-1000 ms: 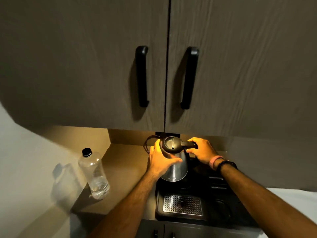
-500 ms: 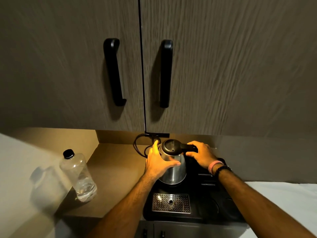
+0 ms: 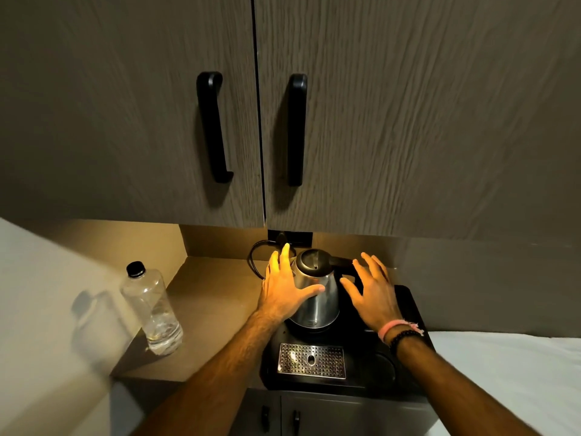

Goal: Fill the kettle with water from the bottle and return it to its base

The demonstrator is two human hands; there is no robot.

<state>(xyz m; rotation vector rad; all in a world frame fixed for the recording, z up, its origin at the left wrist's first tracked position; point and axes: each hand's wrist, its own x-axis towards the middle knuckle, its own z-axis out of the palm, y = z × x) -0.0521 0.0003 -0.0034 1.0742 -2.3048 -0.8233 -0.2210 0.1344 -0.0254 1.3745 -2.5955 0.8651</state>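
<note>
Steel kettle [image 3: 316, 297] sitting upright on base atop black tray [image 3: 405, 313], lid shut. Left hand [image 3: 284, 289] lying spread against kettle's left side, thumb touching body. Right hand [image 3: 374, 294] hovering spread beside handle, gripping nothing. Capped bottle [image 3: 151, 309] standing well apart, left on counter [image 3: 213, 297].

The right hand [image 3: 372, 294] lets go of the kettle [image 3: 316, 294] handle and spreads open beside it; the left hand [image 3: 284, 287] loosens too.
</note>
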